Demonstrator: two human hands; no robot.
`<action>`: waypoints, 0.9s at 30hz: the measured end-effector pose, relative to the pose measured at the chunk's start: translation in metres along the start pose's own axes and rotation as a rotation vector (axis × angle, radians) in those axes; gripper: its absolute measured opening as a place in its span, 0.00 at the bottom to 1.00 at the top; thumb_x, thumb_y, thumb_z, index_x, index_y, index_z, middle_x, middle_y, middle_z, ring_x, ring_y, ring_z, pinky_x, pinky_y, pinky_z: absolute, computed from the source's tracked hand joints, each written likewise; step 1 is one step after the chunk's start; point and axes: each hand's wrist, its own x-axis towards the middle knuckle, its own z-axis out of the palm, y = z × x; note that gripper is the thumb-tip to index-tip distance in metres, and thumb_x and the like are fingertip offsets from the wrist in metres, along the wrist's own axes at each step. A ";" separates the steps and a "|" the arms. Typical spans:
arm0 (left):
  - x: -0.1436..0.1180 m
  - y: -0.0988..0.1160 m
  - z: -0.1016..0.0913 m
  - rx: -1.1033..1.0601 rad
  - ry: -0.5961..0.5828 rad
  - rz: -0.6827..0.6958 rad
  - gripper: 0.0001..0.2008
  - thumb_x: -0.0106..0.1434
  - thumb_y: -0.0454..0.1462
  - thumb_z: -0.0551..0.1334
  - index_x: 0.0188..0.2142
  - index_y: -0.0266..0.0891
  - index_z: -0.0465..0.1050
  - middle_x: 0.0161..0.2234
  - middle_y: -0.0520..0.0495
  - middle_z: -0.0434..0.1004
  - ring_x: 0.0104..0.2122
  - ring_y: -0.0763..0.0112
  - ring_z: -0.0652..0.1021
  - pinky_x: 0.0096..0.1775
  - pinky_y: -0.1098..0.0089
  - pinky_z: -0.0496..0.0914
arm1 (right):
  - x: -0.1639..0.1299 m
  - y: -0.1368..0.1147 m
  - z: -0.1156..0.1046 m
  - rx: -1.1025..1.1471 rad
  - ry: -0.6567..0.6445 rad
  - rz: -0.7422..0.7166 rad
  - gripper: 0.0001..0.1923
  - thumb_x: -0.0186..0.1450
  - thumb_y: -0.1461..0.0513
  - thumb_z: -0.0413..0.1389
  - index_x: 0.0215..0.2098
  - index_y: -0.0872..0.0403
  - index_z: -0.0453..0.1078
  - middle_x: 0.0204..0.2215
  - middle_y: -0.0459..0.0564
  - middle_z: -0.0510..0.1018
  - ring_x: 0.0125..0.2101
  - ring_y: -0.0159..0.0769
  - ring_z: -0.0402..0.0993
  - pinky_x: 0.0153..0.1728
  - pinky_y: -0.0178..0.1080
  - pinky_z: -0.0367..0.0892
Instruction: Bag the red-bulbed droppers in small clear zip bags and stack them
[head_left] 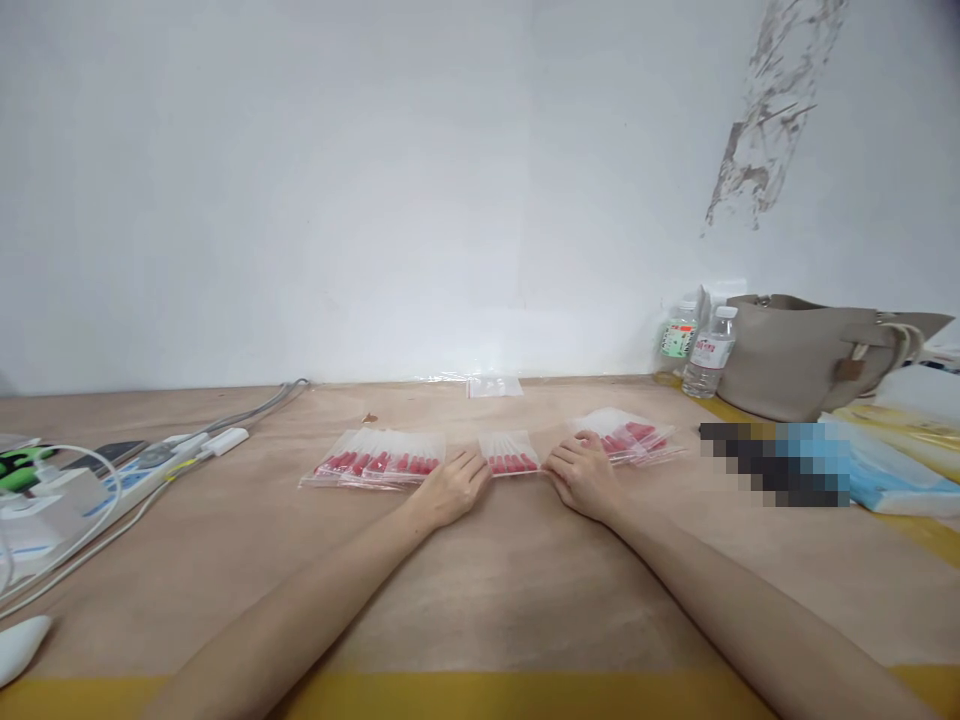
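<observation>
A small clear zip bag (pixel 510 455) with red pieces inside lies flat on the wooden table (pixel 495 590). My left hand (pixel 452 487) pinches its left edge and my right hand (pixel 579 474) pinches its right edge. A row of like bags (pixel 379 459) with red contents lies to the left of my left hand. Another small pile of such bags (pixel 628 436) sits just right of my right hand. An empty clear bag (pixel 493 386) lies by the wall behind.
A power strip (pixel 131 478) with plugs and cables lies at the left. Two water bottles (pixel 708 351) and a beige handbag (pixel 806 355) stand at the back right, with blue and white packets (pixel 877 470) in front. A white wall rises behind the table.
</observation>
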 end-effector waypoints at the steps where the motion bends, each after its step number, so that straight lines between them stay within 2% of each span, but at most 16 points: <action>1: -0.003 -0.001 -0.001 -0.005 -0.002 -0.009 0.11 0.65 0.30 0.47 0.31 0.34 0.66 0.30 0.43 0.69 0.32 0.65 0.71 0.36 0.63 0.65 | 0.000 0.000 0.000 0.004 -0.005 0.002 0.09 0.60 0.65 0.48 0.25 0.54 0.67 0.24 0.46 0.74 0.31 0.31 0.64 0.45 0.43 0.45; 8: -0.004 0.004 -0.013 -0.088 -0.003 -0.140 0.12 0.65 0.33 0.47 0.31 0.35 0.66 0.29 0.44 0.69 0.33 0.66 0.71 0.37 0.65 0.67 | 0.000 -0.004 -0.006 0.078 -0.055 0.009 0.08 0.61 0.64 0.47 0.26 0.55 0.66 0.25 0.48 0.74 0.31 0.33 0.65 0.44 0.42 0.47; 11: -0.001 0.009 -0.016 -0.149 0.009 -0.222 0.10 0.65 0.37 0.49 0.39 0.35 0.65 0.36 0.42 0.69 0.35 0.67 0.72 0.36 0.68 0.68 | 0.001 -0.011 -0.007 0.167 -0.069 0.039 0.09 0.62 0.64 0.46 0.27 0.55 0.66 0.25 0.48 0.73 0.30 0.32 0.66 0.42 0.40 0.50; 13: 0.001 0.011 -0.015 -0.195 0.003 -0.247 0.13 0.64 0.39 0.51 0.45 0.35 0.62 0.40 0.43 0.70 0.38 0.68 0.72 0.37 0.69 0.69 | 0.003 -0.017 -0.010 0.227 -0.101 0.043 0.09 0.63 0.63 0.46 0.27 0.54 0.66 0.26 0.47 0.74 0.31 0.31 0.66 0.41 0.39 0.51; 16: 0.002 0.010 -0.011 -0.254 -0.024 -0.230 0.11 0.65 0.38 0.51 0.45 0.40 0.65 0.42 0.48 0.71 0.40 0.72 0.73 0.42 0.72 0.68 | 0.006 -0.017 -0.018 0.260 -0.200 0.011 0.09 0.62 0.58 0.48 0.33 0.52 0.68 0.30 0.48 0.75 0.35 0.33 0.67 0.42 0.41 0.52; 19: -0.002 -0.004 -0.013 -0.265 -0.033 -0.249 0.12 0.65 0.36 0.49 0.45 0.41 0.68 0.46 0.48 0.70 0.45 0.70 0.71 0.47 0.69 0.66 | 0.004 0.001 -0.030 0.142 -0.261 0.070 0.17 0.59 0.51 0.49 0.41 0.51 0.67 0.39 0.52 0.73 0.43 0.40 0.64 0.48 0.48 0.47; 22: -0.012 -0.028 -0.027 -0.244 -0.059 -0.294 0.15 0.65 0.36 0.47 0.46 0.42 0.68 0.48 0.47 0.68 0.47 0.67 0.70 0.47 0.66 0.65 | -0.006 0.030 -0.036 -0.049 -0.313 0.148 0.22 0.56 0.50 0.50 0.45 0.52 0.66 0.45 0.57 0.70 0.47 0.47 0.61 0.50 0.57 0.38; 25: -0.022 -0.049 -0.048 -0.233 -0.143 -0.298 0.12 0.63 0.41 0.52 0.39 0.47 0.73 0.40 0.50 0.74 0.38 0.66 0.74 0.40 0.67 0.67 | -0.016 0.051 -0.034 -0.143 -0.395 0.195 0.21 0.54 0.54 0.51 0.44 0.53 0.67 0.43 0.58 0.71 0.44 0.50 0.64 0.49 0.60 0.34; 27: -0.024 -0.053 -0.059 -0.200 -0.194 -0.323 0.12 0.56 0.49 0.58 0.33 0.47 0.75 0.36 0.49 0.74 0.35 0.63 0.74 0.39 0.63 0.66 | -0.019 0.054 -0.031 -0.121 -0.437 0.209 0.19 0.55 0.57 0.49 0.44 0.53 0.68 0.41 0.57 0.73 0.41 0.48 0.68 0.50 0.60 0.34</action>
